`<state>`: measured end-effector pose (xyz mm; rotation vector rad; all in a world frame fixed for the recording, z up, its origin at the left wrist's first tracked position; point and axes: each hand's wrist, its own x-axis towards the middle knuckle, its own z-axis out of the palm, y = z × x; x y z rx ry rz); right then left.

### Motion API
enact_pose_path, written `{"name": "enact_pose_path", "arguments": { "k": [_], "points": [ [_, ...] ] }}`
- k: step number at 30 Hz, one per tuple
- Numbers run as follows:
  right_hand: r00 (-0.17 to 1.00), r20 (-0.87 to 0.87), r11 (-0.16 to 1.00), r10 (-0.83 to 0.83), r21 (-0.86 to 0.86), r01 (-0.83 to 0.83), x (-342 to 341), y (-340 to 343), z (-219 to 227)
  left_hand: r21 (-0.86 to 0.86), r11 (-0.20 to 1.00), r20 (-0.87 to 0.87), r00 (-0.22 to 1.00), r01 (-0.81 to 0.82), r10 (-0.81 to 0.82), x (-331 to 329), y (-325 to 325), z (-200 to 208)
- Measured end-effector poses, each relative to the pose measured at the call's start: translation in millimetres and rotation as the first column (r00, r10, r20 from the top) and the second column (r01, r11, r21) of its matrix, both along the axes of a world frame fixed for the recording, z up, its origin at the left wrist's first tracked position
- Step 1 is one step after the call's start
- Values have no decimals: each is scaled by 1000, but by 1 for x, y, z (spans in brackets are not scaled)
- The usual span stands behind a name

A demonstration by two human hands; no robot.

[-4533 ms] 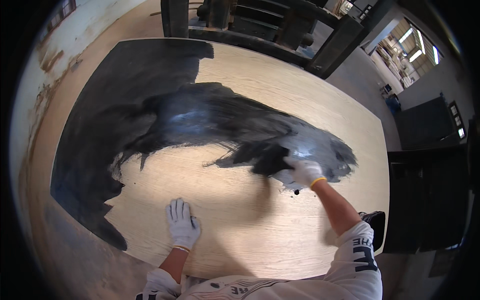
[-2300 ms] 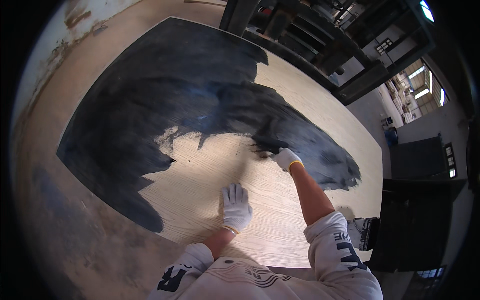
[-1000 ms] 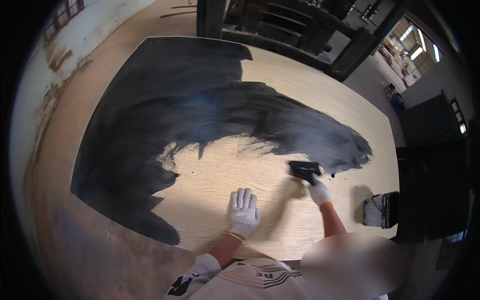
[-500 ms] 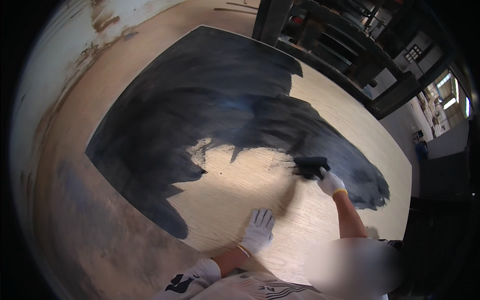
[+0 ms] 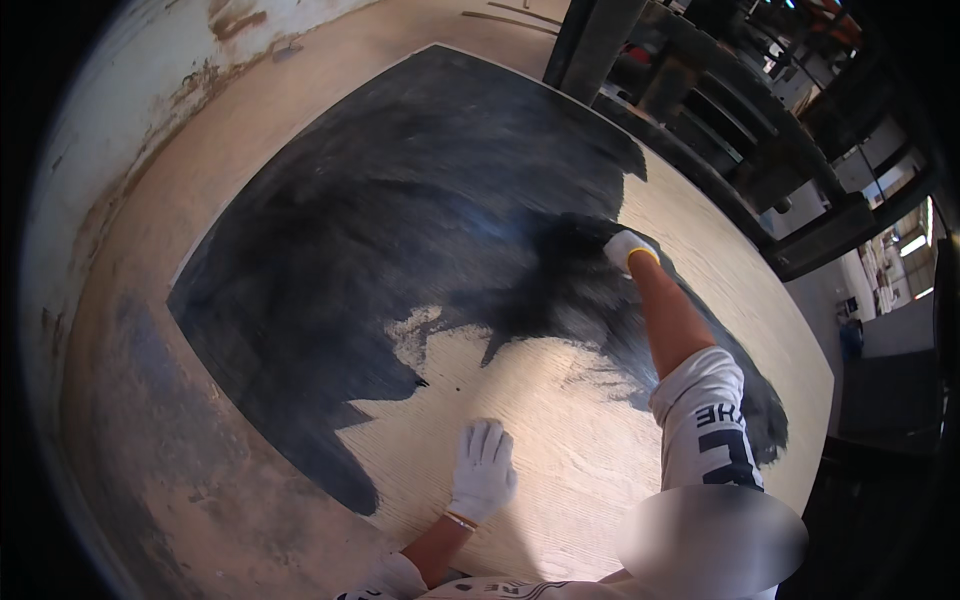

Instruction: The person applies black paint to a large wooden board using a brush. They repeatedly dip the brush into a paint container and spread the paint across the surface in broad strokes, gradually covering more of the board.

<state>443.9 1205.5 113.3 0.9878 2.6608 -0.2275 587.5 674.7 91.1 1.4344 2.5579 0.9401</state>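
A large pale wood-grained board point(image 5: 585, 465) lies flat, much of it covered with streaky black coating point(image 5: 340, 230). My left hand point(image 5: 484, 475), in a white glove, lies flat on the bare wood near me, fingers stretched out and holding nothing. Farther out, over the right part of the black area, my right hand point(image 5: 626, 248) reaches with its white-gloved fingers closed. The black pad it grips, seen earlier, is now hard to make out against the dark surface. Between the hands the coating ends in a ragged, streaked edge.
A dark heavy frame point(image 5: 700, 110) stands along the board's far right edge. At the left runs a stained pale wall point(image 5: 110, 130), with brown, dirty floor point(image 5: 180, 430) between it and the board. A small flat tool point(image 5: 287, 49) lies by the wall.
My right hand has swept away from me and slightly left, across the black area. My left hand has shifted a little left on the bare wood. The view has shifted slightly.
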Motion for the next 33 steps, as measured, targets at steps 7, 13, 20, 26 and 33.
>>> {"name": "enact_pose_path", "arguments": {
  "k": [7,13,20,26,33],
  "points": [
    [954,289,970,86,193,-146,28,104,-2,41,999,38,999,36,-38,0,5,-2],
    [923,355,973,150,112,-201,47,57,60,-25,997,45,996,73,-72,2,7,-1],
    [881,393,955,263,23,-295,35,74,74,12,996,43,995,90,-90,-9,9,13],
    [961,230,985,154,-116,-130,-8,14,102,39,997,11,998,64,-65,-8,10,10],
    [969,108,974,224,-71,-217,-54,-156,89,54,998,-29,999,41,-39,-7,2,15]
  ]
}}
